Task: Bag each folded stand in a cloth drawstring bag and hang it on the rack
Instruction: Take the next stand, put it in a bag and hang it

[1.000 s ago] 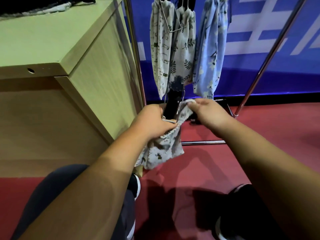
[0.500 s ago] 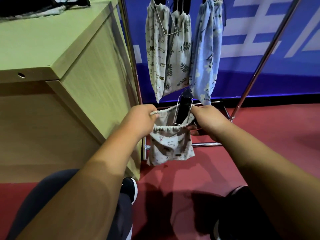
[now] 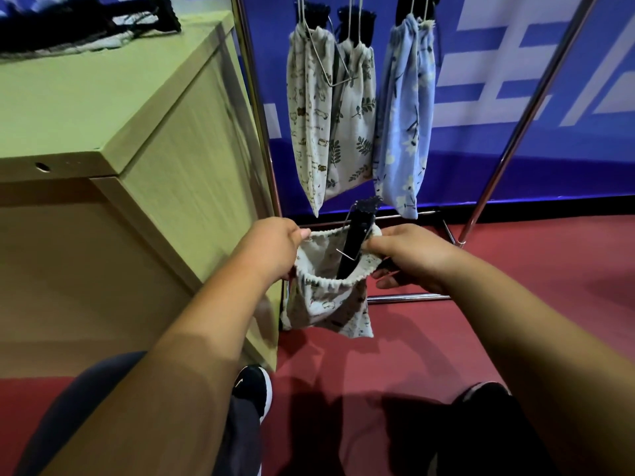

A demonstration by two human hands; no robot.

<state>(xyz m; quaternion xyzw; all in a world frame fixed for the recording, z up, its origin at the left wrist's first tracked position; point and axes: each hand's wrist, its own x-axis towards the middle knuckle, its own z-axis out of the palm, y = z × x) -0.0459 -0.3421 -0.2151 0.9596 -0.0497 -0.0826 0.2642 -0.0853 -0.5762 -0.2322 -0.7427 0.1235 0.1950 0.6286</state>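
Observation:
A white printed cloth drawstring bag hangs between my hands at centre, its mouth stretched wide. My left hand grips the left side of the rim. My right hand pinches the right side. A black folded stand with a metal wire hook stands upright in the bag, its upper half sticking out. On the metal rack behind hang three filled bags: a white printed one, a leaf-print one and a blue floral one.
A light wooden cabinet fills the left, close to my left arm. Dark items lie on its top at the far edge. The rack's slanted pole and floor bars stand on red floor. My shoes show below.
My hands have pulled the bag's mouth wider apart and the bag now hangs straight. The stand sits upright in the opening, lower in the bag than a second ago.

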